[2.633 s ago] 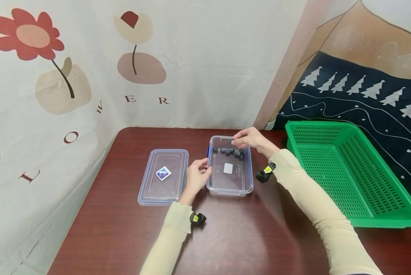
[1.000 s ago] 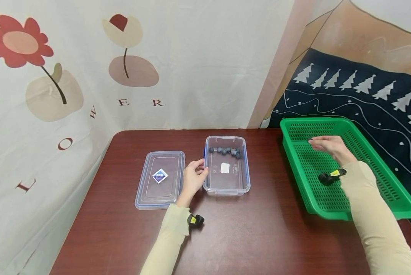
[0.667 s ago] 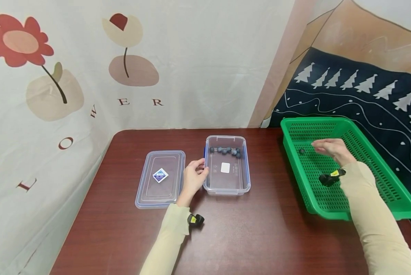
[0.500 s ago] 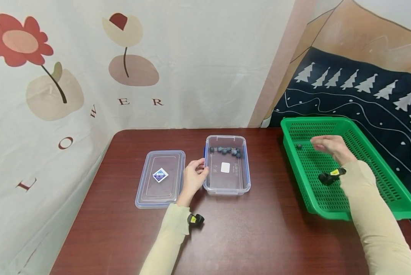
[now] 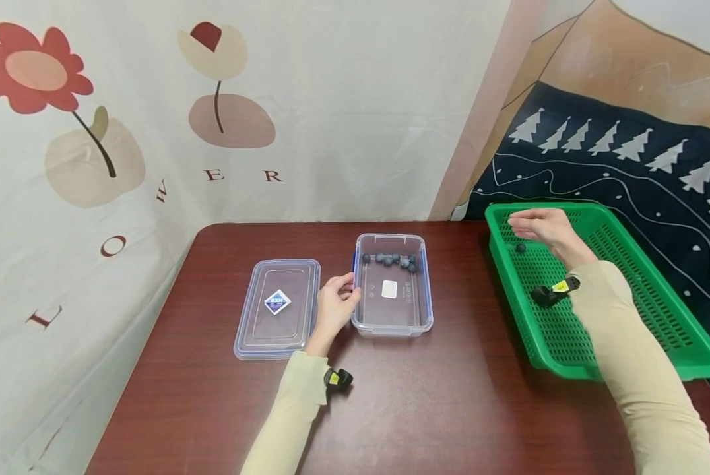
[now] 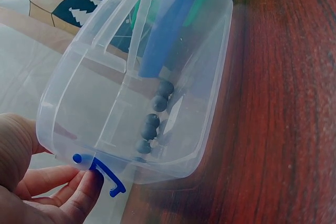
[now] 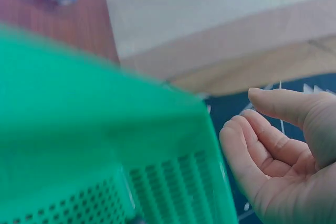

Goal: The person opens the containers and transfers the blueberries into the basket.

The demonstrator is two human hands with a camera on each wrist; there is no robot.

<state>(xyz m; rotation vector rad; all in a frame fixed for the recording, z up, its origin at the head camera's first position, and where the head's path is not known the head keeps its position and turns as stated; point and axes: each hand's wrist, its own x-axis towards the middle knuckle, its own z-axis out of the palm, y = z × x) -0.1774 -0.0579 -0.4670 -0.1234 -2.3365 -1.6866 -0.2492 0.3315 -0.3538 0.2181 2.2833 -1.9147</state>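
My left hand (image 5: 334, 305) pinches the left rim of a clear plastic food container (image 5: 390, 320), thumb at the rim and fingers beside a blue latch (image 6: 107, 174). Several blueberries (image 6: 149, 131) lie in the container, strung out across its far half. Over the far left part of a green basket (image 5: 559, 359) hovers my right hand (image 5: 548, 231). Its fingers are loosely bent with nothing between them, as the right wrist view shows. Below those fingertips, one blueberry (image 5: 520, 248) sits on the basket floor.
A clear lid (image 5: 260, 336) with a blue-and-white sticker lies flat on the brown table (image 5: 402, 402), left of the container. The basket stands at the table's right side. A printed curtain (image 5: 355, 99) hangs behind the table.
My right hand has gone from the container to the basket and let go of a blueberry, which rolled a little there. Now that hand shifts up and left. The left hand keeps its hold.
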